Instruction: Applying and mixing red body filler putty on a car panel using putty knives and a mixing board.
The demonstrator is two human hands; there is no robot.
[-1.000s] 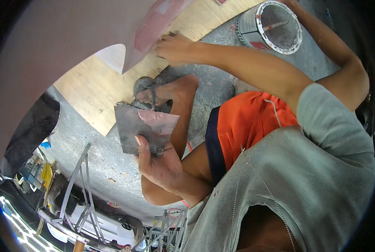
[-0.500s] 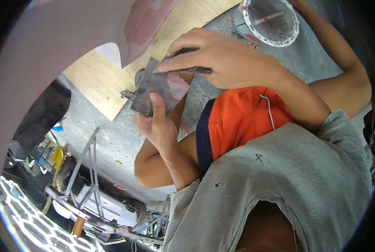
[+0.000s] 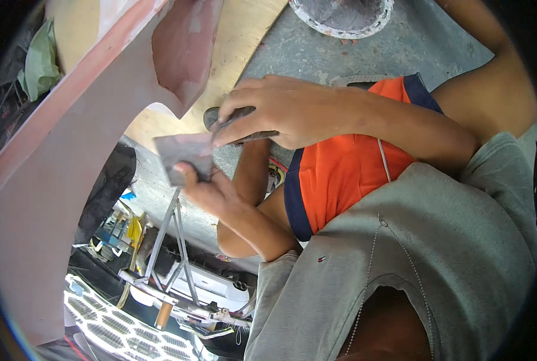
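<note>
My left hand (image 3: pixel 215 194) grips a flat dark-grey putty board (image 3: pixel 185 156), with the thumb on top and the fingers beneath. A thin pinkish smear shows along the board's upper edge. My right hand (image 3: pixel 295 111) is closed round a dark, thin putty spreader (image 3: pixel 261 136); its fingertips are close to the board's right corner, and whether the blade touches the board I cannot tell. Beyond both hands, on the left, curves a large pale pinkish panel (image 3: pixel 82 162). A darker pink patch of filler (image 3: pixel 187 48) covers its pointed part near the top.
A pail with a paint-crusted rim (image 3: pixel 348 34) stands on the grey floor at the top. A wooden board (image 3: pixel 253 36) lies under the panel. Lower left are a metal stand (image 3: pixel 160 240), a white panel (image 3: pixel 220 292) and bright hexagonal lights (image 3: pixel 124 325). My bent legs are close below my hands.
My view has shifted, so more of the panel shows and less of the pail. The putty board has moved left and turned in my left hand. My right hand has come lower, still holding the spreader.
</note>
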